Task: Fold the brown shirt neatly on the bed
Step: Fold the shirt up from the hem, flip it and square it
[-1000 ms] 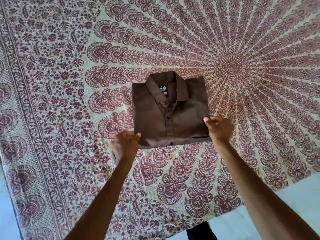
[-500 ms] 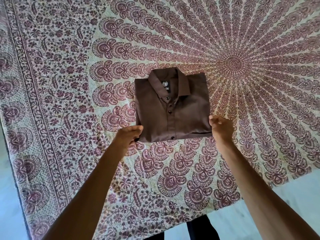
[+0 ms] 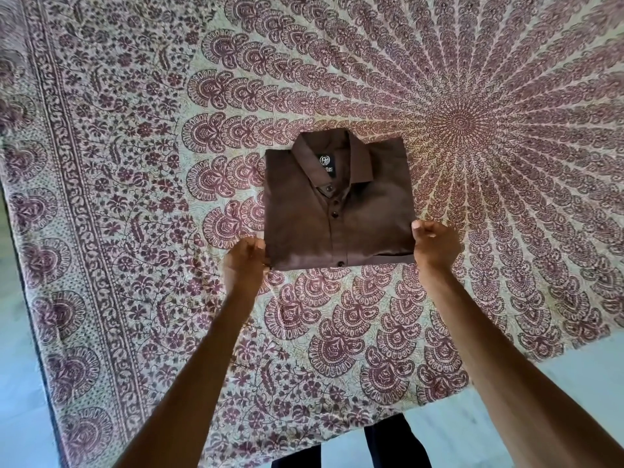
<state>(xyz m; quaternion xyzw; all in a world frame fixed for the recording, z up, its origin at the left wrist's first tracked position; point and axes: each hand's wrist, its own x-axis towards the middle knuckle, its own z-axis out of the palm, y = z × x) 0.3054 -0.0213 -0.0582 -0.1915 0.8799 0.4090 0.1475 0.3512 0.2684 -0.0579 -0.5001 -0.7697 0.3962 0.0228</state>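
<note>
The brown shirt (image 3: 337, 211) lies folded into a compact rectangle on the bed, collar and black label at the far end, button placket facing up. My left hand (image 3: 244, 261) pinches its near left corner, fingers closed on the fabric. At the near right edge, my right hand (image 3: 435, 243) grips the shirt the same way. Both arms reach forward from the bottom of the view.
The bed is covered by a cream sheet (image 3: 135, 163) with a maroon mandala and paisley print. Pale floor (image 3: 557, 400) shows past the sheet's near edge at bottom right and along the left side. Dark trouser legs (image 3: 371, 447) stand at the bottom.
My left hand moved right and closed onto the shirt's near left corner. The right hand stays on the right edge. The shirt keeps its folded shape.
</note>
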